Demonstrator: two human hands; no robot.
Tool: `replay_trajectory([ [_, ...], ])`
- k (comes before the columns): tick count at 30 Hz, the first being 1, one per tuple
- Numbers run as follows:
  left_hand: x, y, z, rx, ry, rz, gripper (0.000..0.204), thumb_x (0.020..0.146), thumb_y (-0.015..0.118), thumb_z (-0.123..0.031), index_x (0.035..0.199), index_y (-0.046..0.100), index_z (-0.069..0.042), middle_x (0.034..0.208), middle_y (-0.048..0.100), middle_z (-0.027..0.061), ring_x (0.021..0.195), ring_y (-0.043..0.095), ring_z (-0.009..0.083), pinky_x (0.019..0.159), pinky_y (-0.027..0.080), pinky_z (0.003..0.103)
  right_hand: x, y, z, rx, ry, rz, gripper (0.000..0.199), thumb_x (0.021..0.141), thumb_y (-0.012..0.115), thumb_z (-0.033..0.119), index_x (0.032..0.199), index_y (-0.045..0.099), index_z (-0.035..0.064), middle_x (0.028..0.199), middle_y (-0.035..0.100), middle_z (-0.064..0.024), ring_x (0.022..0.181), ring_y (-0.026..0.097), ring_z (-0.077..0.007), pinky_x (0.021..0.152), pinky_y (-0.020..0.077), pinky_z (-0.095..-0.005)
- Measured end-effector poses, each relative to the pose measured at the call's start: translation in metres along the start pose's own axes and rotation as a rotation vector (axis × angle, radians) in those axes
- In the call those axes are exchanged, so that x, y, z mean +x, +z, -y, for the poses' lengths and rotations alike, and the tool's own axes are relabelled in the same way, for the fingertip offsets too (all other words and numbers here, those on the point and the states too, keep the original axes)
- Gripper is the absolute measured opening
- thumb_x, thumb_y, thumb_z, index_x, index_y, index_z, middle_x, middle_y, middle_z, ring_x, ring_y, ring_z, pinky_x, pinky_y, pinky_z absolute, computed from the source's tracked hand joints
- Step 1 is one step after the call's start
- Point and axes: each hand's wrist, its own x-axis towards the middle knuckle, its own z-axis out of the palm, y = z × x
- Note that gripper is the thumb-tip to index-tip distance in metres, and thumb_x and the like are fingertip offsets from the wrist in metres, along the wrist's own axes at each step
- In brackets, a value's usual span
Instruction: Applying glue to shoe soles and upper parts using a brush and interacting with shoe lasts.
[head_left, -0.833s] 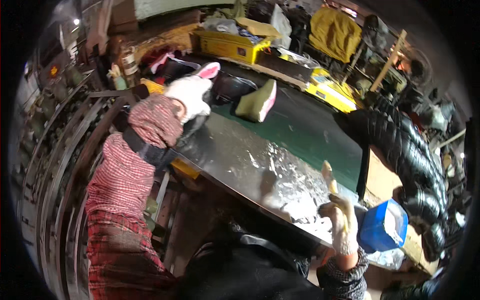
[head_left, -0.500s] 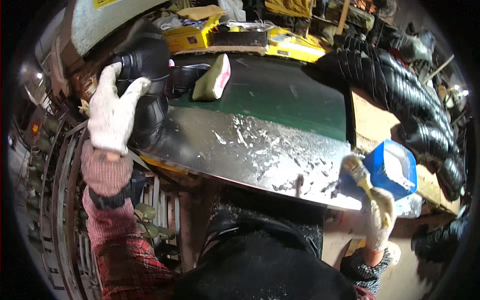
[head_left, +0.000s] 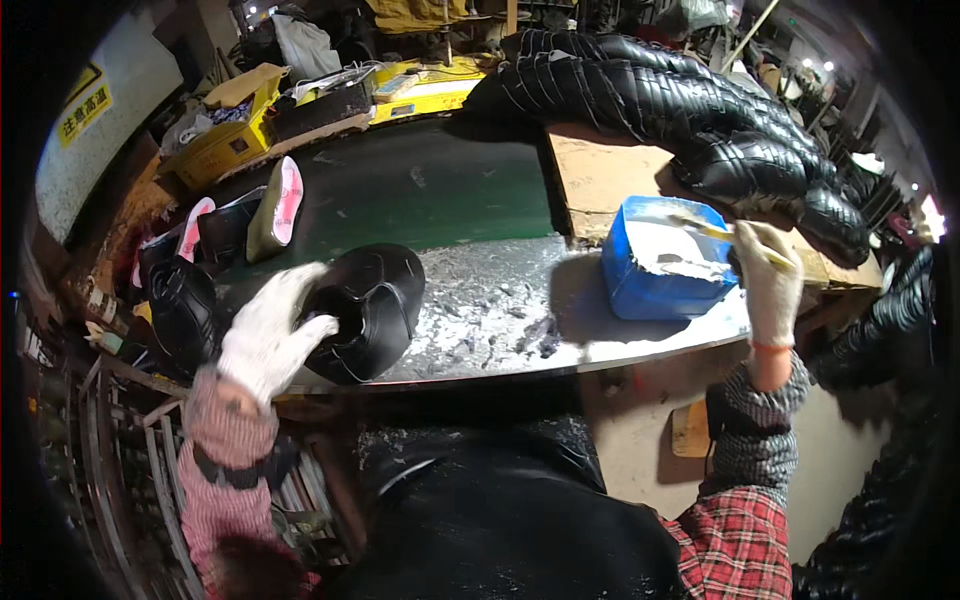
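Note:
My left hand [head_left: 275, 330], in a white knit glove, grips a black shoe upper [head_left: 390, 305] by its opening, over the left part of the white-smeared metal sheet [head_left: 475, 325]. On the right, my gloved right hand [head_left: 770, 285] is closed round the pale handle of a paintbrush [head_left: 715, 232]. The brush's bristle end is over the mouth of a blue plastic tub [head_left: 650, 285], which holds a white paste [head_left: 665, 245]. Whether the bristles touch the paste I cannot tell.
More black uppers [head_left: 185, 310] and olive shoe lasts with pink-and-white soles [head_left: 270, 215] stand at left. Rows of nested black uppers [head_left: 650, 95] lie on cardboard [head_left: 600, 185] at back right. Yellow boxes [head_left: 225, 140] line the far edge. Metal racks [head_left: 110, 450] stand lower left.
My left hand has come from the far left toward the middle and now has a black upper over the metal sheet. My right hand has raised the brush from beside the tub to its mouth.

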Motion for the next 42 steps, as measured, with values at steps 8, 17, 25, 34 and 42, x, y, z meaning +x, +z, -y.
replay_trajectory([
  [8, 0.006, 0.021, 0.067, -0.42, -0.199, 0.012, 0.049, 0.081, 0.052, -0.014, 0.128, 0.052, 0.0, 0.119, 0.062, 0.0176, 0.114, 0.058, 0.0283, 0.1, 0.043, 0.034, -0.002, -0.007, 0.011, -0.038, -0.016, 0.027, 0.013, 0.088, 0.065, 0.01, 0.093, 0.068, -0.0011, 0.072, 0.063, -0.0016, 0.065, 0.053, -0.0062, 0.059, 0.0432, -0.0212],
  [17, -0.113, 0.103, 0.045, -2.152, -0.555, -0.057, 0.041, 0.086, 0.049, -0.013, 0.124, 0.053, 0.003, 0.114, 0.063, 0.0143, 0.107, 0.059, 0.0222, 0.094, 0.045, 0.031, -0.081, 0.047, 0.062, 0.247, -0.034, -0.013, 0.013, 0.088, 0.054, -0.002, 0.095, 0.065, -0.0049, 0.082, 0.063, -0.0074, 0.068, 0.057, -0.0106, 0.061, 0.0457, -0.0219],
  [25, -0.114, 0.131, 0.042, -2.367, -0.602, -0.014, 0.036, 0.087, 0.05, -0.014, 0.119, 0.055, 0.003, 0.109, 0.064, 0.0131, 0.102, 0.059, 0.0213, 0.091, 0.045, 0.031, -0.081, 0.215, 0.141, 0.59, -0.221, 0.585, 0.021, 0.089, 0.065, 0.014, 0.103, 0.065, -0.0014, 0.085, 0.067, -0.0086, 0.068, 0.06, -0.0148, 0.064, 0.0494, -0.0279],
  [34, -0.107, 0.146, 0.037, -2.481, -0.559, 0.152, 0.031, 0.089, 0.051, -0.015, 0.114, 0.057, 0.002, 0.104, 0.064, 0.0117, 0.097, 0.059, 0.0202, 0.087, 0.045, 0.032, -0.086, 0.183, 0.111, 0.515, 0.019, 0.469, 0.024, 0.095, 0.054, 0.016, 0.1, 0.065, -0.0048, 0.084, 0.067, -0.0086, 0.07, 0.061, -0.0101, 0.062, 0.0486, -0.0213],
  [42, -0.105, 0.132, 0.036, -2.361, -0.529, 0.086, 0.027, 0.09, 0.052, -0.015, 0.109, 0.059, 0.002, 0.099, 0.065, 0.0106, 0.092, 0.059, 0.0192, 0.084, 0.046, 0.032, -0.139, 0.226, 0.218, 0.694, -0.83, 0.696, 0.036, 0.074, 0.069, 0.024, 0.103, 0.067, 0.0028, 0.072, 0.063, -0.0093, 0.061, 0.062, -0.0261, 0.057, 0.0489, -0.0352],
])
